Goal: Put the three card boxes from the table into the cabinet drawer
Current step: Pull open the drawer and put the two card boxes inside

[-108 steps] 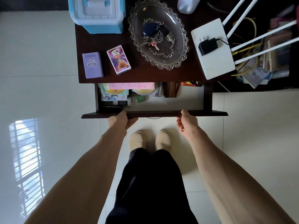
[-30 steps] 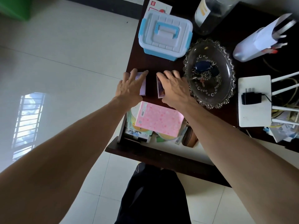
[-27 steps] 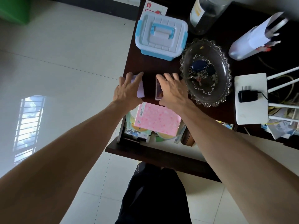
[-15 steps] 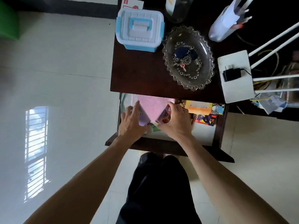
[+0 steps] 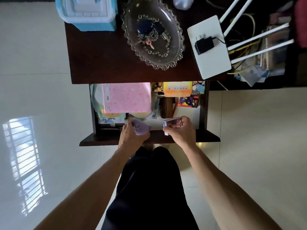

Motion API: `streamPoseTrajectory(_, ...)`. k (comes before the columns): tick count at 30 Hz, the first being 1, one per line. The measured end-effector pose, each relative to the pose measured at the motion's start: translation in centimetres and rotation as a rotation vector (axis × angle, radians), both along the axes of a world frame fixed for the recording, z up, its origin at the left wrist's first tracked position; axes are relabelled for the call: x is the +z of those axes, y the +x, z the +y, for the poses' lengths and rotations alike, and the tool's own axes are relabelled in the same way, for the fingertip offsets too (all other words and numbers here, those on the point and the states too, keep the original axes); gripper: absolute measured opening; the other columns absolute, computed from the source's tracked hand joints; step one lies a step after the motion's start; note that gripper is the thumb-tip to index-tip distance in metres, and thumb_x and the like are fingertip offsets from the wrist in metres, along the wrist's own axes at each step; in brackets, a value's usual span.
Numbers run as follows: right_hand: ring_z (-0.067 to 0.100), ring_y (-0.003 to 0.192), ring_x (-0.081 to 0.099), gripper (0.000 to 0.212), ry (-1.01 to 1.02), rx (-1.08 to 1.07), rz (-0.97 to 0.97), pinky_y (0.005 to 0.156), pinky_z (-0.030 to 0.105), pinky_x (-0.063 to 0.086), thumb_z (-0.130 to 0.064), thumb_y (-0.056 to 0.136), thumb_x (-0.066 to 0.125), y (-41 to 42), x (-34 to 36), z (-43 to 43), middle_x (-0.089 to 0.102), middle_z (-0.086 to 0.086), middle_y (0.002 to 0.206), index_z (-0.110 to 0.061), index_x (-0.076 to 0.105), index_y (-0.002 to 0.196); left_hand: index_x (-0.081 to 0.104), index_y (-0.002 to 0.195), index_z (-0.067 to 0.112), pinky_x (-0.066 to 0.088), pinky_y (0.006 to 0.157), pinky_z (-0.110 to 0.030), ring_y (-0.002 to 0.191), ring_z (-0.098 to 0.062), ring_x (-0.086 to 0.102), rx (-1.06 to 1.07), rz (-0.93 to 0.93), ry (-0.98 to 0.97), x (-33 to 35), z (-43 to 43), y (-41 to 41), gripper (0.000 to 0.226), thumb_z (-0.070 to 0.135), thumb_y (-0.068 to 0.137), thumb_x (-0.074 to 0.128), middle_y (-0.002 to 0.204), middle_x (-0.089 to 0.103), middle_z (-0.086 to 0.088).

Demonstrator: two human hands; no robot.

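While hands [image 5: 132, 136] grip boxes [image 5: 141, 129], drawer [image 5: 201, 103] open

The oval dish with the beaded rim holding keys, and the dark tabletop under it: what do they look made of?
The oval dish looks like clear pressed glass: the tabletop shows through it, and its rim is bubbly. The dark tabletop looks like dark brown wood or veneer with a smooth, faintly glossy finish.

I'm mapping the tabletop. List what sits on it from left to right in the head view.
Blue-and-white storage box → glass dish holding keys → white router with a black plug adapter lying on it.
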State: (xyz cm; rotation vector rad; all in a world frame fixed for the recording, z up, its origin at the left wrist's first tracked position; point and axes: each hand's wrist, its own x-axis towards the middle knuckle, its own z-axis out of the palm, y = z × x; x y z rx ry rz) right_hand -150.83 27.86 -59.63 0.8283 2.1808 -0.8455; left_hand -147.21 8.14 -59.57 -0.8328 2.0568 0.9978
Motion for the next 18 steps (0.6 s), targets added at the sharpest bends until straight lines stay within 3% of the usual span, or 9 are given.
streamPoseTrajectory(4,0.019,0.097,0.068,0.082,0.007,-0.132,-0.048,0.087,0.038,0.060,-0.055,0.053,0.087,-0.7,-1.3,2.0,0.070,0.001,0.110,-0.016,0.058,0.119,0.048,0.126,0.016,0.052,0.093,-0.047,0.107,-0.026,0.057,0.004,0.009,0.000,-0.3,0.7,-0.2,0.078,0.041,0.061,0.082,0.119,0.057,-0.007)
streamPoseTrajectory(9,0.018,0.098,0.071,0.071,-0.002,-0.290,-0.077,0.084,0.031,0.060,-0.044,0.063,0.090,-1.7,-3.6,3.8,0.074,0.003,0.113,-0.014,0.064,0.121,0.048,0.127,0.018,0.054,0.091,-0.046,0.107,-0.024,0.059,0.042,0.024,-0.004,-1.3,1.5,-0.6,0.076,0.038,0.063,0.084,0.120,0.057,-0.003)
streamPoseTrajectory(15,0.029,0.118,0.061,0.089,0.121,-0.244,-0.065,0.097,0.046,0.055,-0.033,0.066,0.091,-3.6,-6.4,4.2,0.060,0.011,0.133,-0.010,0.046,0.139,0.046,0.132,0.016,0.054,0.094,-0.046,0.111,-0.024,0.059,0.024,0.007,-0.002,-3.6,2.5,-0.6,0.084,0.042,0.062,0.084,0.125,0.055,-0.004)
streamPoseTrajectory(18,0.032,0.121,0.058,0.092,0.169,-0.229,-0.090,0.095,0.044,0.053,-0.029,0.069,0.090,-4.2,-7.9,4.1,0.052,0.015,0.139,-0.010,0.039,0.145,0.044,0.136,0.015,0.052,0.098,-0.044,0.114,-0.023,0.057,-0.028,-0.004,-0.005,-4.6,3.0,-0.5,0.087,0.046,0.063,0.082,0.129,0.055,-0.005)
